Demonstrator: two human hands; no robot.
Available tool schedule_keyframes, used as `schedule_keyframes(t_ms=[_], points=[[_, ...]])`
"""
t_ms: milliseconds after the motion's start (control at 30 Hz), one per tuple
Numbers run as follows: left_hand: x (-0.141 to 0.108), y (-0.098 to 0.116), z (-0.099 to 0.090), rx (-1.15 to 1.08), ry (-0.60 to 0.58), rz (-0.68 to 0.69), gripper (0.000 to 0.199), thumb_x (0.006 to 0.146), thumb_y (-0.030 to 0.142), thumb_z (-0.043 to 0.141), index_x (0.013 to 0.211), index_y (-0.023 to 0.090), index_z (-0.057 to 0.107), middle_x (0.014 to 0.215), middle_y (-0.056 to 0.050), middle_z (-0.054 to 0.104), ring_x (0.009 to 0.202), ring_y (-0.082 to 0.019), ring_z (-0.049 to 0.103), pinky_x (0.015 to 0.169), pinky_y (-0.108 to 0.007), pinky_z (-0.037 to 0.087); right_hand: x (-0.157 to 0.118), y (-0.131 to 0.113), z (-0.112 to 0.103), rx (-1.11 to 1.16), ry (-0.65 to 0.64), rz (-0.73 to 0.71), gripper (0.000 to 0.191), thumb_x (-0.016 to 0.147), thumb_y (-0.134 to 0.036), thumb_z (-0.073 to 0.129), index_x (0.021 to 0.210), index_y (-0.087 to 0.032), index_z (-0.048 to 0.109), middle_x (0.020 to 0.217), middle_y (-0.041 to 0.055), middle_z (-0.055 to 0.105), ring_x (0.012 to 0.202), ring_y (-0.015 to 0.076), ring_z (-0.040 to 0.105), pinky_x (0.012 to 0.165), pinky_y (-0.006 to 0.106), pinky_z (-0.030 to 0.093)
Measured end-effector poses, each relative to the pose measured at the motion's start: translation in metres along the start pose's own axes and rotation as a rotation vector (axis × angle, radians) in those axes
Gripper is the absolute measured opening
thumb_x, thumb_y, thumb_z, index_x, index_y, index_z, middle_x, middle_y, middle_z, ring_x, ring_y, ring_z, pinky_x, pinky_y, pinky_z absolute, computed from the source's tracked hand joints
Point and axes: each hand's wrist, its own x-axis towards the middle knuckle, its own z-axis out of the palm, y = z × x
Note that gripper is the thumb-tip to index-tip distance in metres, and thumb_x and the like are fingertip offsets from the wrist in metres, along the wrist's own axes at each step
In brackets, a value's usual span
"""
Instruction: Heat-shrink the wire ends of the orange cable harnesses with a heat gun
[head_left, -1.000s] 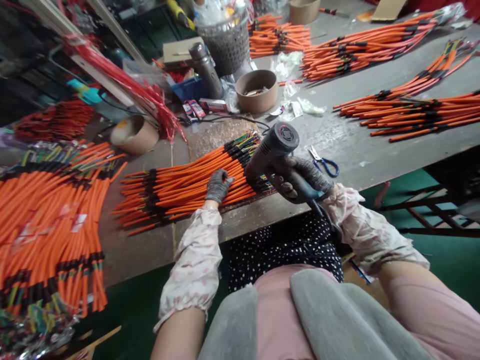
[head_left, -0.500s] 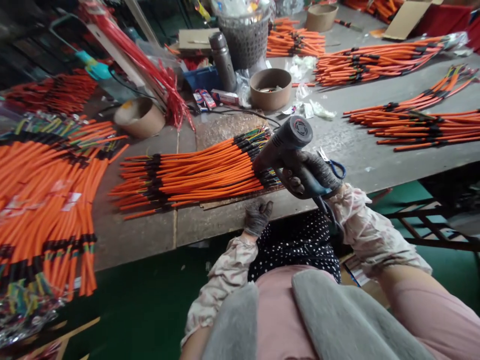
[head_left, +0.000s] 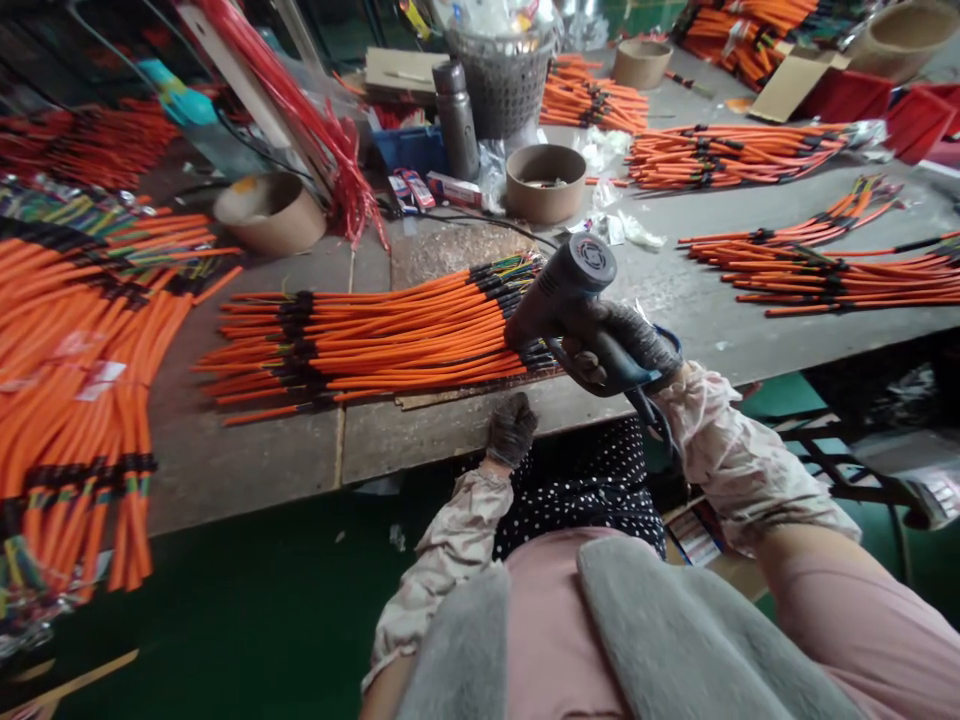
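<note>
My right hand (head_left: 637,338), in a dark worn glove, is wrapped round the handle of a heat gun (head_left: 559,285). The gun's barrel points down and left at the black-sleeved right end of a row of orange cables (head_left: 405,335) lying side by side on the table. Thin coloured wires (head_left: 517,268) stick out at that end. My left hand (head_left: 511,430), gloved too, rests curled at the table's front edge, just below the cables. Its fingers are folded in, and whatever they might hold is hidden.
A large heap of orange cables (head_left: 82,330) hangs over the left side. More bundles (head_left: 847,275) lie at the right. Behind the work stand cardboard rings (head_left: 546,185), a grey flask (head_left: 455,120), a perforated basket (head_left: 502,85) and hanging red strands (head_left: 341,180).
The view has shifted slightly to the right, so the table things appear farther left. Both hands and the heat gun hold nearly the same pose over the cables.
</note>
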Motion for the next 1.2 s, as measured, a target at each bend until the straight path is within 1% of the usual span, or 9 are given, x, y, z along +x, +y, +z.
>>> schedule_keyframes(t_ms=[167, 333, 500, 633, 800, 900, 1033, 1100, 1200], points=[[-0.010, 0.005, 0.020, -0.067, -0.007, -0.044, 0.032, 0.081, 0.048, 0.083, 0.090, 0.021, 0.070, 0.082, -0.004, 0.070, 0.080, -0.023, 0.071, 0.080, -0.045, 0.067, -0.015, 0.001, 0.000, -0.017, 0.044, -0.012, 0.023, 0.088, -0.042, 0.069, 0.101, -0.025, 0.059, 0.077, 0.0008, 0.058, 0.058, 0.0133, 0.052, 0.045, 0.021, 0.045], [-0.027, 0.034, 0.030, -0.020, -0.086, 0.037, 0.016, 0.090, 0.031, 0.075, 0.103, 0.023, 0.072, 0.095, -0.006, 0.073, 0.090, -0.021, 0.072, 0.092, -0.040, 0.063, -0.037, 0.006, -0.009, -0.045, 0.083, -0.058, 0.025, 0.084, -0.043, 0.072, 0.097, -0.026, 0.058, 0.077, 0.0009, 0.058, 0.057, 0.0139, 0.049, 0.044, 0.022, 0.048], [0.007, 0.056, -0.024, 0.237, -0.022, 0.300, 0.031, 0.100, 0.022, 0.047, 0.117, 0.021, 0.072, 0.109, -0.009, 0.075, 0.103, -0.023, 0.071, 0.098, -0.039, 0.057, -0.057, 0.016, -0.019, -0.035, 0.083, -0.067, 0.031, 0.082, -0.044, 0.076, 0.101, -0.025, 0.061, 0.075, 0.0009, 0.060, 0.055, 0.0132, 0.050, 0.043, 0.022, 0.044], [0.060, 0.049, -0.070, 0.575, 0.080, 0.393, 0.026, 0.098, 0.029, 0.053, 0.105, 0.019, 0.076, 0.106, -0.012, 0.077, 0.105, -0.029, 0.068, 0.103, -0.046, 0.050, -0.060, 0.019, -0.024, -0.055, 0.053, -0.089, 0.039, 0.083, -0.044, 0.076, 0.112, -0.022, 0.063, 0.075, 0.0010, 0.062, 0.055, 0.0134, 0.052, 0.044, 0.022, 0.043], [0.089, 0.035, -0.077, 0.738, -0.088, 0.294, 0.013, 0.091, 0.028, 0.065, 0.088, 0.021, 0.075, 0.094, -0.010, 0.076, 0.098, -0.030, 0.067, 0.101, -0.046, 0.049, -0.054, 0.020, -0.020, -0.014, 0.007, -0.046, 0.040, 0.080, -0.043, 0.080, 0.110, -0.022, 0.063, 0.077, 0.0008, 0.061, 0.056, 0.0126, 0.052, 0.044, 0.021, 0.042], [0.075, 0.037, -0.069, 0.653, -0.038, 0.292, 0.018, 0.094, 0.029, 0.060, 0.094, 0.021, 0.076, 0.098, -0.011, 0.076, 0.100, -0.028, 0.068, 0.101, -0.045, 0.051, -0.051, 0.021, -0.014, -0.053, 0.000, -0.047, 0.035, 0.080, -0.043, 0.078, 0.105, -0.022, 0.063, 0.075, 0.0008, 0.059, 0.056, 0.0128, 0.049, 0.043, 0.022, 0.040], [0.028, 0.059, -0.068, 0.394, 0.051, 0.241, 0.032, 0.098, 0.030, 0.048, 0.108, 0.020, 0.076, 0.108, -0.011, 0.078, 0.104, -0.025, 0.071, 0.102, -0.042, 0.055, -0.056, 0.022, -0.013, -0.100, 0.016, -0.040, 0.034, 0.079, -0.045, 0.079, 0.100, -0.023, 0.064, 0.074, 0.0014, 0.057, 0.057, 0.0136, 0.049, 0.045, 0.024, 0.042], [-0.001, 0.079, -0.079, 0.263, -0.092, 0.164, 0.029, 0.096, 0.032, 0.052, 0.102, 0.022, 0.078, 0.103, -0.009, 0.079, 0.098, -0.024, 0.072, 0.096, -0.040, 0.058, -0.063, 0.022, -0.014, -0.104, 0.039, -0.067, 0.035, 0.079, -0.047, 0.079, 0.100, -0.023, 0.064, 0.075, 0.0017, 0.057, 0.056, 0.0130, 0.047, 0.045, 0.024, 0.041], [-0.041, 0.112, -0.113, -0.009, -0.431, -0.034, 0.019, 0.092, 0.033, 0.065, 0.088, 0.024, 0.081, 0.087, -0.007, 0.078, 0.082, -0.023, 0.072, 0.081, -0.036, 0.060, -0.072, 0.023, -0.017, -0.123, 0.089, -0.104, 0.036, 0.079, -0.047, 0.077, 0.105, -0.024, 0.066, 0.074, 0.0007, 0.055, 0.052, 0.0116, 0.042, 0.043, 0.025, 0.035]])
